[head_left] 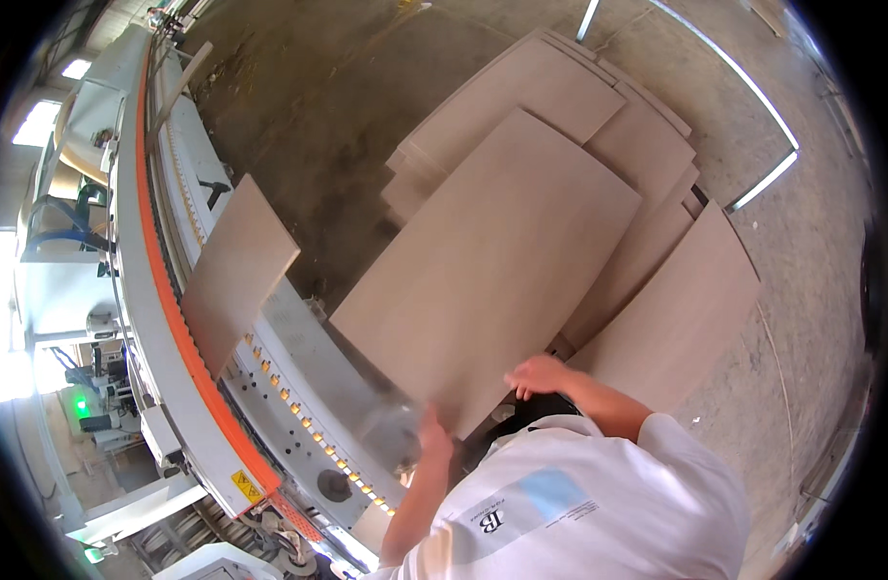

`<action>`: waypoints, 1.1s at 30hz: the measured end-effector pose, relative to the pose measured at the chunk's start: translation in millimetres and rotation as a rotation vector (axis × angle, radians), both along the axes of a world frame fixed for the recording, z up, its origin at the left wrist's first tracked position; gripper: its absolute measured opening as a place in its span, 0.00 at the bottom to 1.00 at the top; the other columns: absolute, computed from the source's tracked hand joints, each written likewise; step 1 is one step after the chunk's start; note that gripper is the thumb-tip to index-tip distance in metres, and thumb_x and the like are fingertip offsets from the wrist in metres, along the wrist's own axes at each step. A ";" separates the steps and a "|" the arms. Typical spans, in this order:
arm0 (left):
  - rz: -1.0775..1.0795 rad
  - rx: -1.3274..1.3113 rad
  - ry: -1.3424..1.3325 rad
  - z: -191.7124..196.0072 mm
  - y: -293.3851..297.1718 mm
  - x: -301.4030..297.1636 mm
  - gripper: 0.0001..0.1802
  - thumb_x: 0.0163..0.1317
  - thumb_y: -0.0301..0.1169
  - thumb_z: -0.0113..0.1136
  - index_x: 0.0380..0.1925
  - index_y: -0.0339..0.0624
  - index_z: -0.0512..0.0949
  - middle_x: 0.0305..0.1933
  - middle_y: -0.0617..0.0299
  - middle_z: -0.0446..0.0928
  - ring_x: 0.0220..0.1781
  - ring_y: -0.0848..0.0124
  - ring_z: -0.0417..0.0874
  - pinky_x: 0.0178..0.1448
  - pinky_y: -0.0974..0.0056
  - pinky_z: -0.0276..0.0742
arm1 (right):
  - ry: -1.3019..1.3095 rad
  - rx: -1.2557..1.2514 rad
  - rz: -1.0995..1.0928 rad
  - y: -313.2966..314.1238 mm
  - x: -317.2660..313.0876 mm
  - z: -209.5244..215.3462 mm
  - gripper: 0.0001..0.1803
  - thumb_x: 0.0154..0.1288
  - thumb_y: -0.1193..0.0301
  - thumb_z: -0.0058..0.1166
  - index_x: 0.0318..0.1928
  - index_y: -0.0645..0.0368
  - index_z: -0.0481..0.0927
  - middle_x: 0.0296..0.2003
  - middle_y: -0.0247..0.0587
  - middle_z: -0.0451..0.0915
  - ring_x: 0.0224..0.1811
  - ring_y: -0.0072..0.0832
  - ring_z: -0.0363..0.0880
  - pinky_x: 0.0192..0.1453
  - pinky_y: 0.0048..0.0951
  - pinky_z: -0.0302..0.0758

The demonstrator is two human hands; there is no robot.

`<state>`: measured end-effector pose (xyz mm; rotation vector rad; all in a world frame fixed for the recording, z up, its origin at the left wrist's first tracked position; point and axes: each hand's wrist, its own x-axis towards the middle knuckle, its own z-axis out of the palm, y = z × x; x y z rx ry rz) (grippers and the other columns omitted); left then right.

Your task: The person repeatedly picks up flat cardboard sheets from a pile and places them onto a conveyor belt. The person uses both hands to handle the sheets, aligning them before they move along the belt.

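Board (pixel 492 261), large, flat and pale brown, is placed directly beyond both hands, its nearest corner pointed between them. The left hand (pixel 432 435) is set at the near edge, by that corner; it is blurred, so how far it is opened, and whether the edge is gripped, cannot be told. The right hand (pixel 538 375) is held beside the right-hand edge, fingers loosely bent and not closed; nothing is seen held, and whether the edge is touched cannot be told. Two sides of one corner are thus covered, presumably for even steadying. Farther from the hands, the board appears to be borne by a stack of boards (pixel 526 82), unevenly laid, with edges left exposed. Right of the right hand, a slanted board (pixel 681 304) is laid. Left of the left hand, a smaller board (pixel 236 275) is rested on a machine (pixel 333 367), probably supported by its yellow rollers (pixel 307 420)
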<state>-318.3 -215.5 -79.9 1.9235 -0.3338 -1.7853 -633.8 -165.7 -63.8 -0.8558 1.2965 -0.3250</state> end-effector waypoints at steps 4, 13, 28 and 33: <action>0.067 0.002 -0.095 15.6 28.2 75.9 0.24 0.74 0.50 0.54 0.59 0.47 0.76 0.50 0.65 0.80 0.44 0.70 0.81 0.39 0.64 0.74 | 0.441 -0.139 -0.532 -14.5 -86.4 -33.8 0.22 0.72 0.50 0.49 0.41 0.55 0.85 0.33 0.35 0.88 0.39 0.28 0.87 0.47 0.34 0.80; 0.330 -0.091 -0.240 97.0 62.1 127.3 0.31 0.77 0.53 0.47 0.66 0.40 0.70 0.65 0.59 0.74 0.66 0.61 0.75 0.66 0.53 0.75 | 0.873 0.051 -0.629 -29.8 -238.8 -140.5 0.37 0.74 0.38 0.38 0.59 0.60 0.77 0.59 0.59 0.79 0.64 0.56 0.74 0.67 0.51 0.70; 0.358 -0.260 -0.476 111.8 116.0 239.3 0.24 0.74 0.46 0.55 0.50 0.33 0.80 0.49 0.59 0.82 0.51 0.67 0.82 0.54 0.60 0.78 | 0.820 0.168 -0.609 47.3 -172.2 -170.1 0.54 0.70 0.28 0.30 0.63 0.73 0.75 0.62 0.64 0.76 0.69 0.54 0.71 0.72 0.45 0.64; 0.454 -0.229 -0.566 96.8 178.2 279.4 0.23 0.72 0.46 0.55 0.38 0.33 0.85 0.31 0.61 0.82 0.35 0.71 0.81 0.44 0.63 0.76 | 0.777 0.190 -0.588 94.9 -142.9 -144.5 0.52 0.72 0.31 0.31 0.65 0.73 0.73 0.62 0.62 0.76 0.69 0.52 0.71 0.72 0.43 0.65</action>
